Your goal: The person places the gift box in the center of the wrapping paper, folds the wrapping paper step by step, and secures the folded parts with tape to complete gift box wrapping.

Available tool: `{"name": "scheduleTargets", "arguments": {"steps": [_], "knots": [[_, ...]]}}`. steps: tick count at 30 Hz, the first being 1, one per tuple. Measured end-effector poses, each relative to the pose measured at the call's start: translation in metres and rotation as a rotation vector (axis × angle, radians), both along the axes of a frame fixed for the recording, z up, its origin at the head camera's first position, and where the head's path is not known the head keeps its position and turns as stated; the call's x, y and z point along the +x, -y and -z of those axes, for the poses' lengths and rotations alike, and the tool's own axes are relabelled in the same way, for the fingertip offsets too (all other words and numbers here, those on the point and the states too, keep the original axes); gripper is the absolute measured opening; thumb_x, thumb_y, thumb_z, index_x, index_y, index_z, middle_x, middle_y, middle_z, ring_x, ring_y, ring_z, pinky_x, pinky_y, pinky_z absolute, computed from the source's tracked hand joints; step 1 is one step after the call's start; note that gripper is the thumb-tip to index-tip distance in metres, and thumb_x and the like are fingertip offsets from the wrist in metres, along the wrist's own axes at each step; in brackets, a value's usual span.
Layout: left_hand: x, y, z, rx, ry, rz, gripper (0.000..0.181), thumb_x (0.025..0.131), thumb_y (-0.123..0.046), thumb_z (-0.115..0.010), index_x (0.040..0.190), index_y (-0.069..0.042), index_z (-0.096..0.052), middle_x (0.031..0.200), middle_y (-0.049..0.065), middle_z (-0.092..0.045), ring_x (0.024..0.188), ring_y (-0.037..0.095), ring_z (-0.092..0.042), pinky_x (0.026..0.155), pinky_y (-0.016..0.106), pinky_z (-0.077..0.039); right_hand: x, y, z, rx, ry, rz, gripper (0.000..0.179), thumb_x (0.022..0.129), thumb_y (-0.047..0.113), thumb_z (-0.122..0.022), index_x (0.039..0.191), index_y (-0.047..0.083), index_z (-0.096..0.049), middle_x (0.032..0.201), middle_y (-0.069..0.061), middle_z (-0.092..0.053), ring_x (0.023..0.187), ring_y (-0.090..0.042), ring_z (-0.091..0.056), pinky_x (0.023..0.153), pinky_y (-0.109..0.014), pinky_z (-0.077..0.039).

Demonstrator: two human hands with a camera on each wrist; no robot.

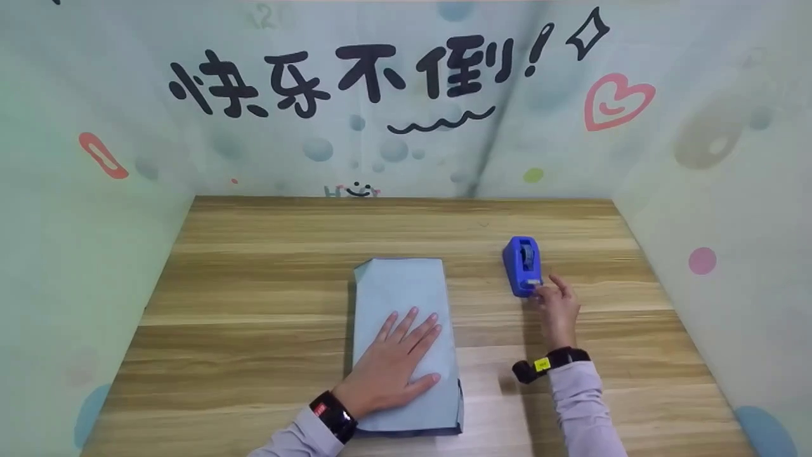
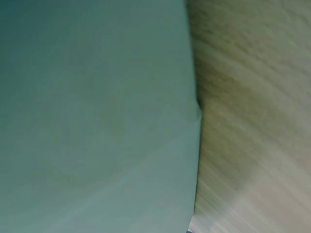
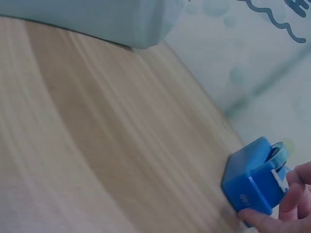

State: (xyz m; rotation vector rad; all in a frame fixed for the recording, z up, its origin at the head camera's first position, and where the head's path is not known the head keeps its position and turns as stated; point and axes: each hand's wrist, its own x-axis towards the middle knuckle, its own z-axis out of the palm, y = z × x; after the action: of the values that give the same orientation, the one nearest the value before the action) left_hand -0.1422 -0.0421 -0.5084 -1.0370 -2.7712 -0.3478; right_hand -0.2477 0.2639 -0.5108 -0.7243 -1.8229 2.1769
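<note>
A long box-shaped package [image 1: 406, 289] wrapped in light blue paper lies on the table. My left hand [image 1: 390, 368] rests flat on top of it, fingers spread. The left wrist view shows the blue paper surface [image 2: 97, 116] and its edge up close, without the hand. Right of the package stands a blue tape dispenser [image 1: 522, 266]. At its front end is my right hand [image 1: 559, 311], with fingertips touching or very near the toothed cutter side. In the right wrist view the thumb and fingers [image 3: 294, 196] stand apart beside the dispenser [image 3: 252, 179]; no pulled-out tape is visible.
The wood-grain table [image 1: 241, 304] carries both things. Pale printed sheets enclose it at the back [image 1: 266, 152] and on both sides. A black wrist camera [image 1: 558, 362] is strapped to the right wrist, and another band [image 1: 333, 417] sits on the left.
</note>
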Motion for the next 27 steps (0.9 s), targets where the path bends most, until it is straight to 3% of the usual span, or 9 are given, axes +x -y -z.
{"name": "scheduleTargets", "arguments": {"steps": [4, 8, 14, 18, 23, 25, 27], "knots": [[0.000, 0.000, -0.001, 0.003, 0.008, 0.001, 0.068, 0.095, -0.057, -0.028, 0.148, -0.015, -0.025, 0.155, -0.001, -0.022, 0.144, 0.026, -0.014, 0.115, 0.051, -0.014, 0.004, 0.004, 0.011, -0.048, -0.024, 0.042, 0.055, 0.084, -0.005, -0.049, 0.138, -0.007, -0.037, 0.073, 0.006, -0.053, 0.065, -0.004, -0.053, 0.071, -0.019, -0.051], [0.000, 0.000, -0.001, -0.004, 0.020, -0.001, 0.068, 0.095, -0.057, -0.026, 0.148, -0.016, -0.023, 0.155, -0.001, -0.020, 0.144, 0.026, -0.013, 0.115, 0.051, -0.013, 0.005, 0.006, 0.016, 0.019, -0.016, 0.058, 0.050, 0.082, -0.005, -0.051, 0.132, -0.006, -0.047, 0.066, 0.008, -0.049, 0.062, -0.004, -0.051, 0.063, -0.016, -0.048], [-0.001, -0.001, -0.002, -0.017, 0.034, -0.004, 0.068, 0.095, -0.058, -0.024, 0.149, -0.016, -0.020, 0.156, -0.001, -0.017, 0.144, 0.025, -0.010, 0.115, 0.050, -0.010, 0.001, 0.000, 0.018, 0.305, 0.050, 0.011, 0.038, 0.085, -0.001, -0.054, 0.122, -0.001, -0.055, 0.066, 0.008, -0.050, 0.057, -0.008, -0.051, 0.047, -0.017, -0.040], [-0.001, -0.001, -0.003, -0.026, 0.048, -0.006, 0.069, 0.095, -0.058, -0.023, 0.149, -0.017, -0.019, 0.156, -0.001, -0.016, 0.145, 0.025, -0.008, 0.116, 0.050, -0.009, 0.000, -0.005, 0.018, 0.545, 0.077, -0.058, 0.028, 0.087, 0.002, -0.054, 0.115, 0.000, -0.055, 0.071, 0.002, -0.051, 0.056, -0.011, -0.049, 0.046, -0.019, -0.040], [0.000, -0.002, -0.003, -0.024, 0.052, -0.003, 0.069, 0.095, -0.058, -0.023, 0.149, -0.017, -0.019, 0.156, -0.001, -0.017, 0.145, 0.025, -0.009, 0.115, 0.051, -0.011, 0.003, -0.015, 0.018, 0.849, 0.028, -0.095, 0.029, 0.084, -0.003, -0.054, 0.113, 0.001, -0.060, 0.069, -0.008, -0.052, 0.055, -0.012, -0.045, 0.050, -0.024, -0.038], [0.000, -0.001, -0.003, -0.017, 0.045, -0.002, 0.068, 0.095, -0.058, -0.025, 0.149, -0.017, -0.020, 0.156, -0.001, -0.018, 0.144, 0.026, -0.011, 0.115, 0.051, -0.011, 0.006, -0.019, 0.016, 0.908, 0.026, -0.105, 0.034, 0.084, -0.002, -0.055, 0.117, 0.002, -0.060, 0.069, -0.010, -0.054, 0.056, -0.012, -0.045, 0.052, -0.024, -0.038], [0.000, -0.001, -0.003, -0.010, 0.040, -0.002, 0.068, 0.095, -0.058, -0.026, 0.149, -0.017, -0.022, 0.156, -0.001, -0.019, 0.144, 0.025, -0.011, 0.115, 0.051, -0.012, 0.009, -0.021, 0.010, 0.894, 0.037, -0.127, 0.039, 0.084, 0.001, -0.057, 0.123, 0.001, -0.055, 0.072, -0.010, -0.056, 0.057, -0.011, -0.046, 0.052, -0.023, -0.039]]}}
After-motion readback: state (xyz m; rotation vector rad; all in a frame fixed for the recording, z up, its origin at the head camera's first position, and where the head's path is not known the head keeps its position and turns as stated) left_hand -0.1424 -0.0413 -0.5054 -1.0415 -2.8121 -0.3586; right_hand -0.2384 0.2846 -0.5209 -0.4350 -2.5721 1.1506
